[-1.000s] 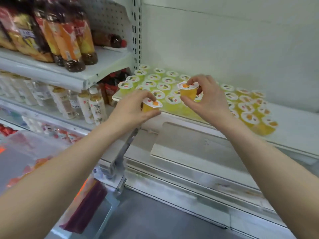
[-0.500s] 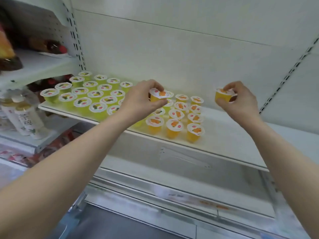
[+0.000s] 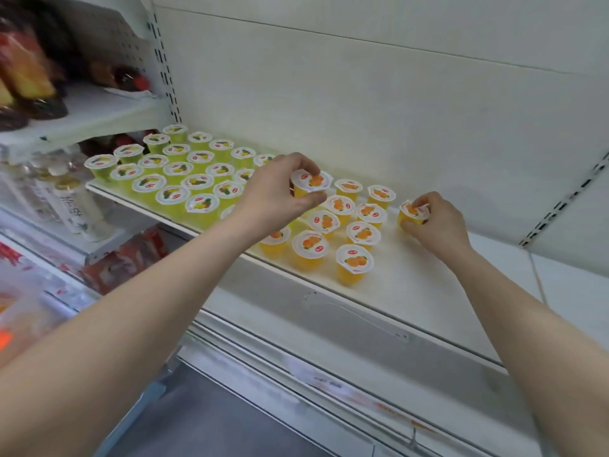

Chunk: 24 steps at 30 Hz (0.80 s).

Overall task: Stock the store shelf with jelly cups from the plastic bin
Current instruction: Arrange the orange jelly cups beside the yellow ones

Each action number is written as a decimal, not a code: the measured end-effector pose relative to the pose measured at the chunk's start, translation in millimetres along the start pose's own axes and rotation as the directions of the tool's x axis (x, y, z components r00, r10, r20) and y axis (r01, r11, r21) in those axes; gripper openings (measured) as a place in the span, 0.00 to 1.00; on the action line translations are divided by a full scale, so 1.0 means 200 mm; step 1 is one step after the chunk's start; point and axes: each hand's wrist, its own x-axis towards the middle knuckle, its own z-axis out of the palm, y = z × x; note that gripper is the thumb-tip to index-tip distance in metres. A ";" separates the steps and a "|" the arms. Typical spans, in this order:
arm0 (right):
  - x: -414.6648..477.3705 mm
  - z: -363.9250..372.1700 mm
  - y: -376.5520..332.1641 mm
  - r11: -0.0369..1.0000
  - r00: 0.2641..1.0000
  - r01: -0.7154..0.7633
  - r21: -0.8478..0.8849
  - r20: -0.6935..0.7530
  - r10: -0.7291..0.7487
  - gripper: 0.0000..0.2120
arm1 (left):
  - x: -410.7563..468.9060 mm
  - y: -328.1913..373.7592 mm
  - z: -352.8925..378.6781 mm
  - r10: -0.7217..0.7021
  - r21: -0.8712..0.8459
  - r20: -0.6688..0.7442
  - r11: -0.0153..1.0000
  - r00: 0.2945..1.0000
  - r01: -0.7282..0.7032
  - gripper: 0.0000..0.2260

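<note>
Pinching one orange jelly cup (image 3: 311, 185) between the thumb and curled fingers (image 3: 301, 161) of the left hand (image 3: 276, 196), lifted clear of the shelf (image 3: 445, 285) and hovering over the back of the orange rows (image 3: 354, 263) that stand just below and in front of those fingers. Closed likewise round a second cup (image 3: 412, 214) with the right hand (image 3: 440, 225), fingers (image 3: 428, 200) on the edge of the foil lid and thumb low on the wall; base at the shelf surface or barely off it, impossible to tell which, and just right of the nearest placed cup. Probably very light, so no call for more than a fingertip hold. Thin plastic walls, likely springy: squeeze gently, or risk buckling the side and straining the seal. Best taken at the stiffer rim under the lid, or across the upper wall, thumb opposite two fingers. Smooth and perhaps a little slick; narrow base under a wider top, so easily tipped if let go before sitting flat. Peel-off lid: avoid snagging its edge with a nail. Further left of the left fingers, green cups (image 3: 174, 196) packed close, rims nearly touching, so better to lower straight down than to slide sideways among neighbours. No sure sight of the plastic bin; only blurred shapes low at the far left.
</note>
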 end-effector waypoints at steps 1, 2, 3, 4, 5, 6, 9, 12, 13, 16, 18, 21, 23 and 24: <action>0.02 0.01 0.00 1.000 1.000 0.006 0.003 0.002 -0.006 0.17 | 0.01 0.00 0.00 -0.001 -0.007 0.001 1.000 1.000 0.001 0.14; 0.04 0.02 0.00 1.000 1.000 0.014 0.004 0.003 -0.014 0.16 | 0.02 0.01 0.01 0.000 -0.008 0.002 1.000 1.000 0.000 0.14; 0.06 0.03 0.00 1.000 1.000 0.023 0.003 0.002 -0.023 0.16 | 0.03 0.02 0.01 0.001 -0.003 0.006 1.000 1.000 -0.001 0.14; 0.07 0.03 0.01 0.999 0.999 0.033 0.000 -0.001 -0.033 0.16 | 0.04 0.02 0.02 0.002 0.000 0.009 1.000 1.000 -0.002 0.14; 0.08 0.04 0.02 0.999 0.999 0.044 -0.004 -0.003 -0.044 0.16 | 0.05 0.03 0.03 0.005 0.000 0.011 1.000 1.000 -0.005 0.14; 0.09 0.04 0.02 0.998 0.998 0.055 -0.010 -0.004 -0.055 0.17 | 0.06 0.04 0.04 0.011 -0.004 0.014 1.000 1.000 -0.011 0.14; 0.11 0.05 0.04 0.996 0.997 0.079 -0.028 -0.005 -0.079 0.17 | 0.09 0.08 0.08 0.041 -0.023 0.032 0.999 0.999 -0.040 0.14; 0.10 0.03 0.05 0.990 0.993 0.117 -0.075 0.028 -0.115 0.16 | 0.12 0.13 0.13 0.080 -0.031 0.076 0.996 0.994 -0.078 0.15; 0.10 0.02 0.06 0.985 0.990 0.136 -0.104 0.052 -0.131 0.17 | 0.12 0.15 0.15 0.096 -0.045 0.097 0.995 0.991 -0.092 0.15; 0.10 -0.06 0.08 0.960 0.969 0.221 -0.173 0.146 -0.197 0.23 | 0.15 0.23 0.23 0.152 -0.046 0.171 0.988 0.973 -0.146 0.16; 0.10 -0.12 0.09 0.941 0.958 0.270 -0.206 0.161 -0.239 0.26 | 0.17 0.29 0.30 0.194 -0.019 0.237 0.981 0.952 -0.195 0.16; 0.10 -0.21 0.13 0.913 0.955 0.294 -0.282 0.119 -0.271 0.26 | 0.20 0.36 0.43 0.254 0.074 0.324 0.954 0.911 -0.292 0.15; 0.09 -0.26 0.15 0.900 0.957 0.290 -0.327 0.074 -0.282 0.24 | 0.22 0.39 0.53 0.305 0.186 0.357 0.903 0.883 -0.387 0.16; 0.09 -0.29 0.16 0.896 0.958 0.284 -0.342 0.054 -0.283 0.23 | 0.23 0.39 0.58 0.328 0.239 0.368 0.871 0.870 -0.430 0.16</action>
